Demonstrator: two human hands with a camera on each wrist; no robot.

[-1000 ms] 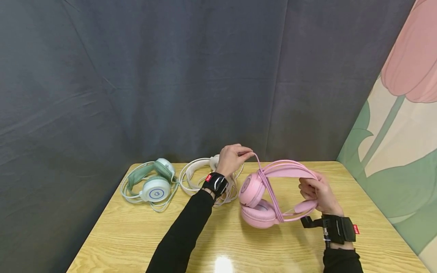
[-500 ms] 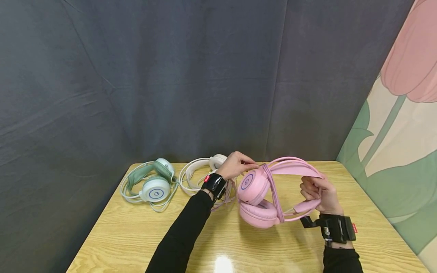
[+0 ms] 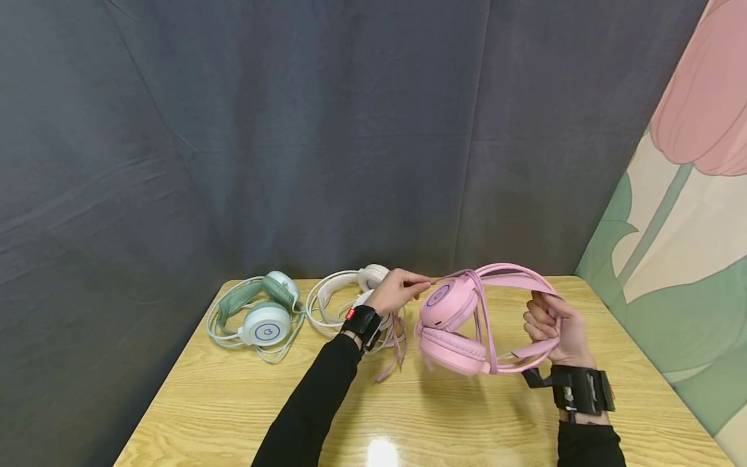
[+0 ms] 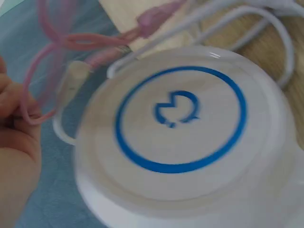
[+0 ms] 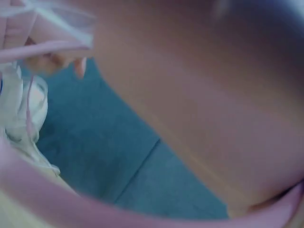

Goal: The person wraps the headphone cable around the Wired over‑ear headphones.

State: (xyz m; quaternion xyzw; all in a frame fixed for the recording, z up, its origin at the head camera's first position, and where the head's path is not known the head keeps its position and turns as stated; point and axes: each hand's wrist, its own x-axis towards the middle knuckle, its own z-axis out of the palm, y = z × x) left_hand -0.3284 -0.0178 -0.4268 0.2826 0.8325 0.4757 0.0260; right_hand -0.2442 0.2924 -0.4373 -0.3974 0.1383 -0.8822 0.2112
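As left hand (image 3: 399, 292) pinches cable (image 3: 489, 334), right (image 3: 563, 331) grips headphones (image 3: 450, 310).

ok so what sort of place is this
Probably an indoor corner set up for filming tabletop work, though the wider room is out of view. Dark cloth hangs behind a wood-grained table, and a large tulip print covers the right side.

Left hand (image 3: 395, 291) in fingertip pinch

Sleeves (image 3: 318, 395) and wristbands (image 3: 583, 389) (red tag (image 3: 350, 313) aside) are black.
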